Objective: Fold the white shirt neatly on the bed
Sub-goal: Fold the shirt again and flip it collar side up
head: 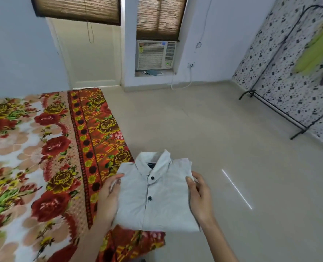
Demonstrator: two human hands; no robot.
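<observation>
The white shirt (157, 197) is folded into a compact rectangle, collar up and away from me, dark buttons down the front. It is held in the air past the bed's right edge, over the floor. My left hand (107, 197) grips its left side with the thumb on top. My right hand (199, 195) grips its right side the same way. The bed (43, 157) with a red and yellow floral cover lies to the left, with nothing lying on it.
Beige floor (223, 138) stretches to the right of the bed. A black clothes rack (274, 108) stands at the speckled right wall with a yellow-green garment (315, 53) hanging. A window air conditioner (155, 55) and a door (89, 53) are at the far wall.
</observation>
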